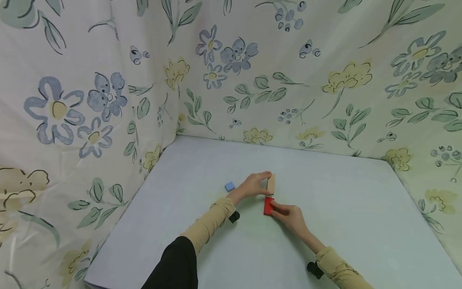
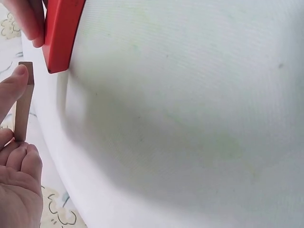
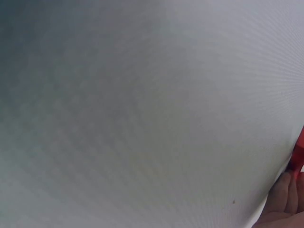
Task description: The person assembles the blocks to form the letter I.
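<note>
My left hand (image 1: 254, 184) grips a flat wooden block (image 1: 271, 184) between thumb and fingers; in the left wrist view the wooden block (image 2: 23, 104) shows edge-on, thumb at its upper end and fingertips at its lower one. Just nearer to me, my right hand (image 1: 290, 214) pinches a red block (image 1: 268, 206) along its right side. The left wrist view shows one end of the red block (image 2: 64, 38) close to the wooden one, with a gap between them. Only a sliver of the red block (image 3: 299, 149) appears in the right wrist view, beside the curled fingers (image 3: 281, 192).
A small blue block (image 1: 229, 186) lies on the white table (image 1: 343, 208), left of my left wrist. Flowered cloth (image 1: 274, 76) hangs behind the table and along its sides. Dark wrist cameras sit under both forearms.
</note>
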{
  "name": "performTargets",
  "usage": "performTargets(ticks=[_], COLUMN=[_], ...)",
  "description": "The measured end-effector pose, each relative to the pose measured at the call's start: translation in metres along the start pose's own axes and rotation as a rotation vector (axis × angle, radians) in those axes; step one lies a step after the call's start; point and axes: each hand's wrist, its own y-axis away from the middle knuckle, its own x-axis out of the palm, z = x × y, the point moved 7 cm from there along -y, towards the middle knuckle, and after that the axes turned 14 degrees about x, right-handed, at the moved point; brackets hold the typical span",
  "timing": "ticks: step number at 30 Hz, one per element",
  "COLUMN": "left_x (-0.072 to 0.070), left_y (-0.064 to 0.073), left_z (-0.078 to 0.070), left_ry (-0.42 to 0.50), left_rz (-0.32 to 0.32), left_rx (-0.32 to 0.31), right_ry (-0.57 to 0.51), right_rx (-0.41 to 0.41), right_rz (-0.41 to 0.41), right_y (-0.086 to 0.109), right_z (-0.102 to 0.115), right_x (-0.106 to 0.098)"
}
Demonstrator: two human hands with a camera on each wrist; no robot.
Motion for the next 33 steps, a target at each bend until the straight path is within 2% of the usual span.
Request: performTargets(ticks=[5, 11, 25, 33], left_x=[0.006, 0.008, 0.013, 0.015], left_y=[0.001, 0.001, -0.001, -0.001], left_z=[0.002, 0.001, 0.005, 0.006], left_ry=[0.009, -0.022, -0.051, -0.034], left_rz=[0.019, 0.027, 0.050, 0.060], left_rx=[0.002, 0.020, 0.014, 0.000], right_ry=[0.003, 0.002, 0.008, -0.024], right_rx=[-0.007, -0.025, -0.050, -0.059], right_rz=[-0.008, -0.014, -0.009, 0.007], right_y=[0.000, 0.000, -0.001, 0.000], right_z=[0.000, 0.000, 0.000, 0.000], right_x=[0.000, 0.000, 0.000, 0.000])
